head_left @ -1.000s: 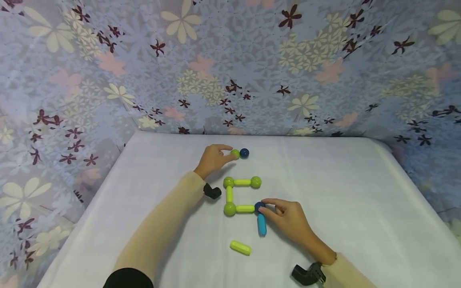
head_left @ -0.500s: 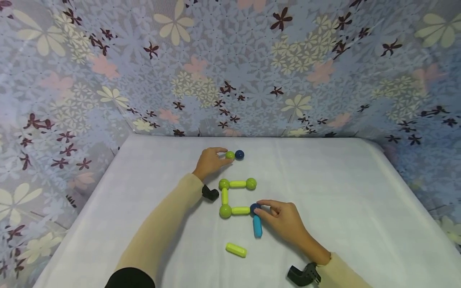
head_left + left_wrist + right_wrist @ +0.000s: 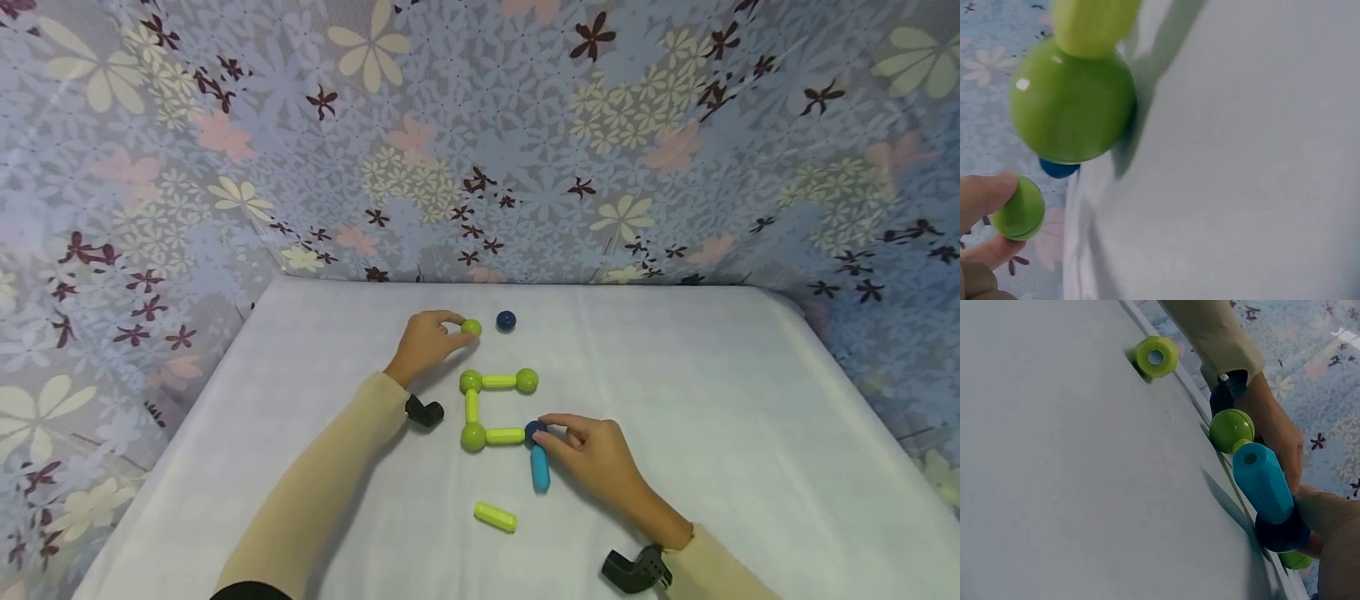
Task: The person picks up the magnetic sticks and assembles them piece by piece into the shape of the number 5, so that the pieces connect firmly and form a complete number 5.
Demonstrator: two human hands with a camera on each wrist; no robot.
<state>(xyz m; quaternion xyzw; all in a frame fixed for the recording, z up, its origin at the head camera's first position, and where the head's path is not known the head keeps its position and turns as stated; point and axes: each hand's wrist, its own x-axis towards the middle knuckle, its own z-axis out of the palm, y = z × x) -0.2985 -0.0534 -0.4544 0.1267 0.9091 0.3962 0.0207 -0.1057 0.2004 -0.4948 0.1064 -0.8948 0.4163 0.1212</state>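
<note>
My left hand (image 3: 426, 343) pinches a green ball (image 3: 471, 327) between thumb and fingers near the far side of the table. The same green ball (image 3: 1025, 209) shows in the left wrist view. My right hand (image 3: 600, 457) pinches a dark blue ball (image 3: 534, 431) at one corner of a joined shape. A blue rod (image 3: 540, 469) runs from that ball toward me, and a lime rod (image 3: 506, 436) joins it to a green ball (image 3: 473, 437). Another lime rod (image 3: 472, 407) leads to a far corner ball (image 3: 470, 382), then a further lime rod (image 3: 498, 381) ends at a green ball (image 3: 527, 381).
A loose dark blue ball (image 3: 506, 321) lies right of my left hand, apart from it. Nearer me lies a loose lime rod (image 3: 495, 517). The white-covered table (image 3: 712, 392) meets a flowered cloth (image 3: 480, 142) at its far edge.
My left hand has drawn the green ball left and slightly nearer, away from the loose dark blue ball that it stood beside. The right hand keeps its hold; the view has shifted slightly.
</note>
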